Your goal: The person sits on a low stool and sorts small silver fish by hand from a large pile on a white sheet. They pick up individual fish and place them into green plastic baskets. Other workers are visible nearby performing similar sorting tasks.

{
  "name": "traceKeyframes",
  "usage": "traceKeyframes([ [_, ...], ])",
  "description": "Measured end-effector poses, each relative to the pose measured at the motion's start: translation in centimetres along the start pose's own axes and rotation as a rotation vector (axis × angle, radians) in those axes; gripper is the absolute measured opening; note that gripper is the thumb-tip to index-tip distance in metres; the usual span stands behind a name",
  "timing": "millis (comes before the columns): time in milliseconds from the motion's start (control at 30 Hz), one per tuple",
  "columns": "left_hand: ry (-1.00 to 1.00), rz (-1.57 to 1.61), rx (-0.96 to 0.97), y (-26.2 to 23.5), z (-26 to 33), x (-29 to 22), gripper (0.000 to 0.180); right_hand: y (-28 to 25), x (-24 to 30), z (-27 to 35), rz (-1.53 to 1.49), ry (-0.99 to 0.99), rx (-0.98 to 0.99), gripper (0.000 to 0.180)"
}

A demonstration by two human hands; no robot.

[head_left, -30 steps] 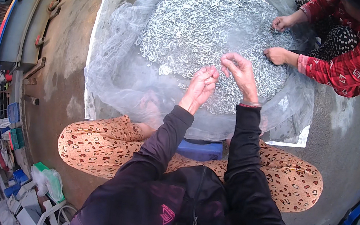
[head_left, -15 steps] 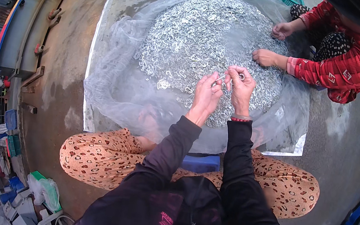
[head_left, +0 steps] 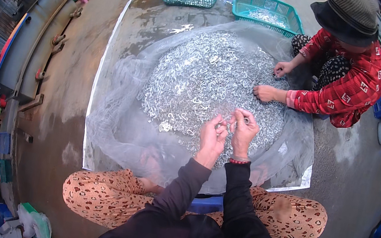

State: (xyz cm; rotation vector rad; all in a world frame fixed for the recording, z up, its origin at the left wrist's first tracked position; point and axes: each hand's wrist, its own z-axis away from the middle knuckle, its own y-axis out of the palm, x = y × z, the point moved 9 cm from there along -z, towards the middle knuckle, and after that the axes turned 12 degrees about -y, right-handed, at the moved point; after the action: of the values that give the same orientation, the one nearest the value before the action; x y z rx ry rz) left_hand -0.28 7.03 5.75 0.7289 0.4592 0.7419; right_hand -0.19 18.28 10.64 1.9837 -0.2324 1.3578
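A wide heap of small silvery, S-shaped, hook-like pieces lies on a sheer pale net in front of me. Over the near part of the heap, my left hand is closed, its thumb and fingertips pinched together. Close by on its right, my right hand has its fingers curled in a pinch with a small dark spot between them. What either hand holds is too small to make out. The fingertips of both hands point toward each other, a small gap apart.
A co-worker in a red patterned sleeve reaches both hands into the heap's right side. Two green plastic baskets stand beyond it, one holding silvery pieces. Another person crouches at the far left. A long metal tank runs along the left.
The view has tilted up, so the heap's far side and the green baskets now show. My hands stay close together over the heap; the thin pale piece seen between them earlier is no longer distinct.
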Motion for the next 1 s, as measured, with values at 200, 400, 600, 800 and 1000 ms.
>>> traceKeyframes([
  [200,0.07,-0.426,0.2,4.2,1.4,3.0,0.016,-3.3,3.9,-4.3,0.065,0.07,0.017,0.009],
  [400,0.68,-1.297,-0.028,1.9,2.1,-1.5,0.031,-1.9,1.2,-3.2,0.24,0.141,0.092,0.015],
  [600,0.792,-1.366,-0.099,1.6,2.5,-3.7,0.031,-1.5,-0.2,-2.6,0.621,0.09,0.18,0.023],
  [800,0.571,-1.279,-0.029,1.6,1.4,-1.6,0.037,-1.5,-1.9,-1.7,0.248,0.221,0.108,0.025],
  [1000,1.059,-1.728,-0.101,3.9,3.9,-1.7,0.012,-2.2,-2.9,-1.4,0.428,0.157,0.135,0.022],
])
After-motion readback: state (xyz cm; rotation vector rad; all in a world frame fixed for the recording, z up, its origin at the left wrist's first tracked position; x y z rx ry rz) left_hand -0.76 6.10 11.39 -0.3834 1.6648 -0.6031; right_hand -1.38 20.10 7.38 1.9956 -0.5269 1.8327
